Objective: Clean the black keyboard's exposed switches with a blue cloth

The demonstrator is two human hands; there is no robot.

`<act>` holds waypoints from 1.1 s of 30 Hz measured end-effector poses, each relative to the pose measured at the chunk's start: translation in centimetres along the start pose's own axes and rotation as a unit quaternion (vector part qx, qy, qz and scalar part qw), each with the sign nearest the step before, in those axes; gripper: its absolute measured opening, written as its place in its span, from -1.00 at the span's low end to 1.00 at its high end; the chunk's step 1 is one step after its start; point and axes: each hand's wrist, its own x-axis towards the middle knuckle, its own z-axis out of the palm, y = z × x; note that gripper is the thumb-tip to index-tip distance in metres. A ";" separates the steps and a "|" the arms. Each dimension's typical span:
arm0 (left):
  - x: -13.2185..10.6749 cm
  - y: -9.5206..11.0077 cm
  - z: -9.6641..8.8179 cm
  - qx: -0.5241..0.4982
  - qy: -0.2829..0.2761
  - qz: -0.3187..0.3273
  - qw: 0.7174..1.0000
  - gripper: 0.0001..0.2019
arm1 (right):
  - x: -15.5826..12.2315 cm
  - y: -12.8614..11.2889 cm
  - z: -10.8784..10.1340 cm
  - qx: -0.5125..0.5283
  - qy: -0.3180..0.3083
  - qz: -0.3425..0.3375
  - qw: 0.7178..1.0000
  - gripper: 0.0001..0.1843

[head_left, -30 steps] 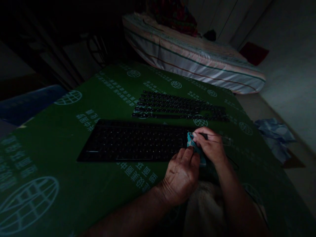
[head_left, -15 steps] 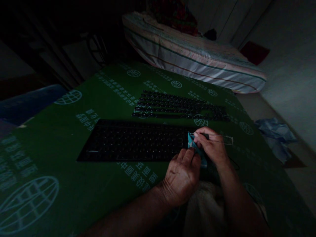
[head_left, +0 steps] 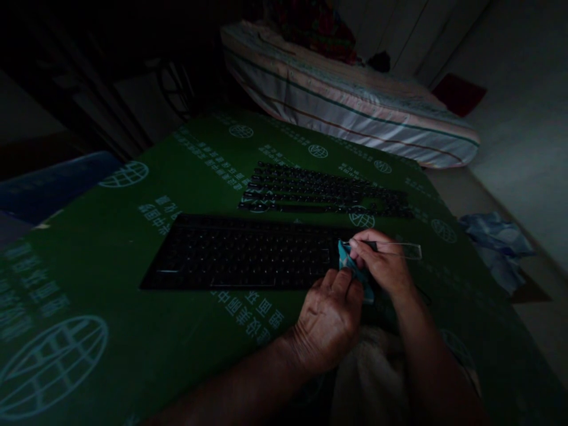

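Note:
A black keyboard base (head_left: 248,254), its keycaps removed, lies on the green table. At its right end, a blue patterned cloth (head_left: 345,255) is bunched over the surface. My left hand (head_left: 332,310) is closed on this cloth with its fingers curled down, so the fingertips are hidden. In my right hand (head_left: 381,260) is a wire keycap puller (head_left: 410,251), a dark handle with a thin wire loop pointing right. Its other end meets the upper edge of the cloth. Loose black keycaps (head_left: 306,186) lie in rows behind the base.
Under everything is a green tabletop (head_left: 133,331) printed with white globes and characters. Beyond its far edge stands a bed (head_left: 355,112) with a striped sheet. Crumpled blue fabric (head_left: 497,242) lies on the floor at the right. The room is dim.
Both hands hold nearly the same place with the cloth and keycap puller. The whole view has shifted by only a few pixels.

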 end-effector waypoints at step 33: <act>0.0 0.1 0.1 -0.002 0.000 -0.002 1.000 -0.86 | -0.1 -0.2 0.1 0.015 0.022 0.005 1.000 -0.76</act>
